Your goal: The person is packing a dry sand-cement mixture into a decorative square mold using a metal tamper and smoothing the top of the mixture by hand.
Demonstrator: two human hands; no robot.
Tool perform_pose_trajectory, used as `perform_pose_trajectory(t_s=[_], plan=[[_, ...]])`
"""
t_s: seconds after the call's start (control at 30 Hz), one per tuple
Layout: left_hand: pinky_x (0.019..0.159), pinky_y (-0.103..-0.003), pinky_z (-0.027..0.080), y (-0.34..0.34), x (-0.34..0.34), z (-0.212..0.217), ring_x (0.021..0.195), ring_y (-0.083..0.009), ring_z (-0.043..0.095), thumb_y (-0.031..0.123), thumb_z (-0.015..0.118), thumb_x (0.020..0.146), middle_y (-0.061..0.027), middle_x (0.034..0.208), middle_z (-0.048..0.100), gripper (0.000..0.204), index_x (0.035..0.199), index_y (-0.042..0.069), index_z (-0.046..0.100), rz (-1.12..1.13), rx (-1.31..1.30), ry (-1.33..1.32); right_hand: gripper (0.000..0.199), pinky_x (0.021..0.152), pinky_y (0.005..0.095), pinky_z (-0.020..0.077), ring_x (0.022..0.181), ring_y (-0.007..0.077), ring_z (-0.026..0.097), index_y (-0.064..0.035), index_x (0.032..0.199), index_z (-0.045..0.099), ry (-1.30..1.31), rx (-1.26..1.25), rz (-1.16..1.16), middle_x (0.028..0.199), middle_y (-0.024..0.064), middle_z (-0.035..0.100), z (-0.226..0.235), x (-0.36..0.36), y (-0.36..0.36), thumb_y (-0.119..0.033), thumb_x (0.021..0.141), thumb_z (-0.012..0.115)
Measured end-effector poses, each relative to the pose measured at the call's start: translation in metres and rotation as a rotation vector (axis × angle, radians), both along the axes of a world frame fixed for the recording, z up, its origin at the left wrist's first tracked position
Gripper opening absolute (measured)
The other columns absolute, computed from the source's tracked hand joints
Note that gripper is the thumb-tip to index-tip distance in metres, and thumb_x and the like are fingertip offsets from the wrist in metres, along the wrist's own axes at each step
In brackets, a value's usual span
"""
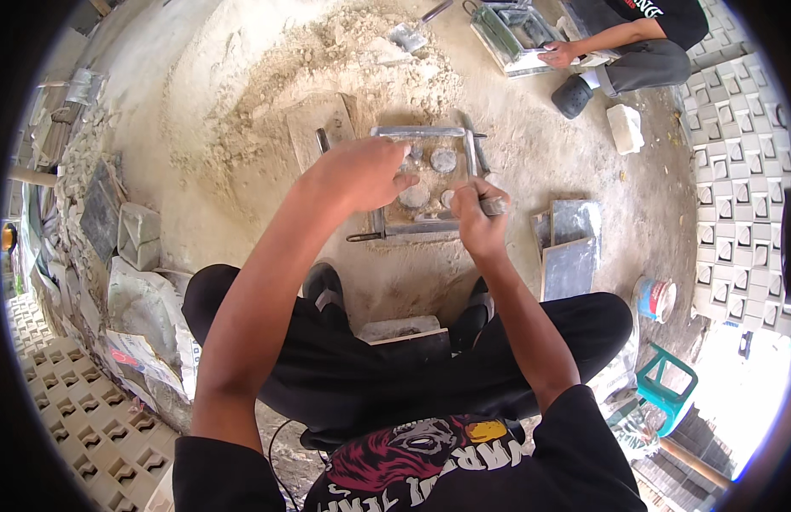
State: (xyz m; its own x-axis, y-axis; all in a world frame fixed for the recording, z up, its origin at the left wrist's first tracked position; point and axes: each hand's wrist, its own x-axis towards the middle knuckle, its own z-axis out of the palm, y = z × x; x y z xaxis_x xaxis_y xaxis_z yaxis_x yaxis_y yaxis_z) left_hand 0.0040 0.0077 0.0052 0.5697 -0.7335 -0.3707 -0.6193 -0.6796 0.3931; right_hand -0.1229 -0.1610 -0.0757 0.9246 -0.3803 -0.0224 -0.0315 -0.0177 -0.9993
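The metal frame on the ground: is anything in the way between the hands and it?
Nothing visible is. The left hand is already over the metal frame, reaching into it above the grey lumps. The right hand rests at its right edge, gripping a small tool.

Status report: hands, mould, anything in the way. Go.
Left hand down on the metal mould frame. Right hand gripping a small tool at its right edge. Nothing blocking.

Over the square metal mould (425, 179) on the sandy floor (242, 102), the left hand (359, 173) reaches into its left side; the right hand (478, 218) has its grip around a grey tool (495, 206) at its right edge. Grey slabs (570, 247) lie right of the mould.
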Motion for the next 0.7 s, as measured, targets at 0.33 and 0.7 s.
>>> perform_pose_trajectory(t_s=[0.33,0.7], plan=[[0.084,-0.048,0.049,0.011,0.002,-0.002,0.098,-0.0395,0.062,0.035,0.054,0.095,-0.0247,0.103,0.064,0.046,0.125,0.001,0.054,0.017,-0.054,0.019,0.033,0.046,0.0232,0.0278,0.053,0.0017,0.036,-0.0058,0.061,0.044,-0.010,0.023,-0.084,0.055,-0.0059,0.041,0.020,0.010,0.014,-0.003,0.094,0.051],[0.081,-0.049,0.050,0.010,0.007,-0.005,0.094,-0.0403,0.063,0.033,0.056,0.094,-0.0244,0.099,0.065,0.041,0.116,-0.001,0.058,0.011,-0.076,0.015,0.037,0.047,0.0244,0.0262,0.059,0.0005,0.033,-0.0055,0.060,0.039,-0.095,-0.140,0.013,0.059,-0.0070,0.038,-0.024,0.002,0.021,-0.003,0.093,0.056]])
